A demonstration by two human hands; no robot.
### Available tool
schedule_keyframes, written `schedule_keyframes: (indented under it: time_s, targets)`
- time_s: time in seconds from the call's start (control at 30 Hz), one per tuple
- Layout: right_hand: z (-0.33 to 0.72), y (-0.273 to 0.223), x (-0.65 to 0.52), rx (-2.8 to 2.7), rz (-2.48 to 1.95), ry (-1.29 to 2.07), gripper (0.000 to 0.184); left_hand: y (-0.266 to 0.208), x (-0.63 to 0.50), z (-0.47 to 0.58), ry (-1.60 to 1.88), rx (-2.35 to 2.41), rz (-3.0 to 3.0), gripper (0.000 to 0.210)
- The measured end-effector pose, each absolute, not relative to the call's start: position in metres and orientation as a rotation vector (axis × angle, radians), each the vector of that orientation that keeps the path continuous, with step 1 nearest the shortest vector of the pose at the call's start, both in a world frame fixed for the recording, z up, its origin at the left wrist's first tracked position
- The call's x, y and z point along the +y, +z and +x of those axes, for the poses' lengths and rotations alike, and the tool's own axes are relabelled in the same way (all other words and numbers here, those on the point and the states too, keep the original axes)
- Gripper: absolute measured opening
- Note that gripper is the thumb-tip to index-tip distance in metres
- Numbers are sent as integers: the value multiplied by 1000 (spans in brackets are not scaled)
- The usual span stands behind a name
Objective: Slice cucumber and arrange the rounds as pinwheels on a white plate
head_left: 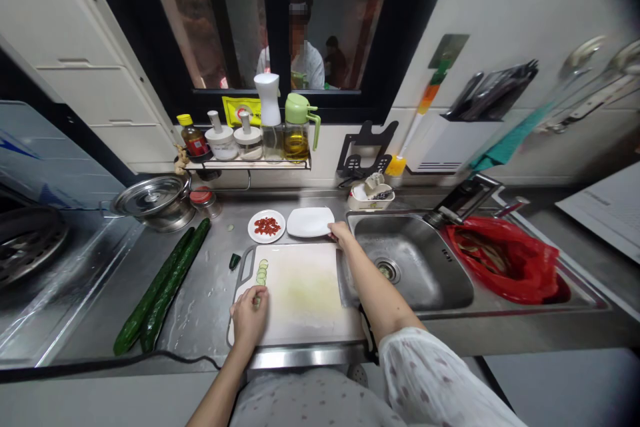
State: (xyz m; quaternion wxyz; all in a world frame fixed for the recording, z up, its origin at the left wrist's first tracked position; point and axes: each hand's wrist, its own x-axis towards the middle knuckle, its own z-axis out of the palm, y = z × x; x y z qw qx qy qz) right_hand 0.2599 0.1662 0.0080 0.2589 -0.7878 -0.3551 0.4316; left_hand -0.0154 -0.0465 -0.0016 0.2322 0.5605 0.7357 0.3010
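Note:
My right hand [341, 233] grips the right edge of a white rectangular plate [309, 221] behind the cutting board. The fingers of my left hand [250, 313] are curled and closed around cucumber slices at the near end of a short row on the board's left side. More overlapping cucumber slices [262, 268] show just beyond my fingertips. Under them lies the white cutting board [310, 293], with a grey handle at its left. A small round plate [253, 233] with chopped red pieces [267, 225] stands left of the rectangular plate.
Two whole cucumbers [167, 287] and a cucumber end [234, 261] lie left of the board. A lidded steel pot [155, 203] stands behind them. To the right are the sink [415, 267] and a red plastic bag [530, 260]. Seasoning bottles fill a shelf [235, 164] below the window.

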Motion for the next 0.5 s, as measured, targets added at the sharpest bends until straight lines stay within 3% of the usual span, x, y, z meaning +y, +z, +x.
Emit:
schedule_keyframes:
  time_s: [0.27,0.5]
  targets:
    - [266,30,135,-683,-1848,1405,12,-2,-43,-10,888,1937,1493,22]
    - [266,41,85,-580,-1713,1537,10,-10,-36,-5,1035,1720,1233,38]
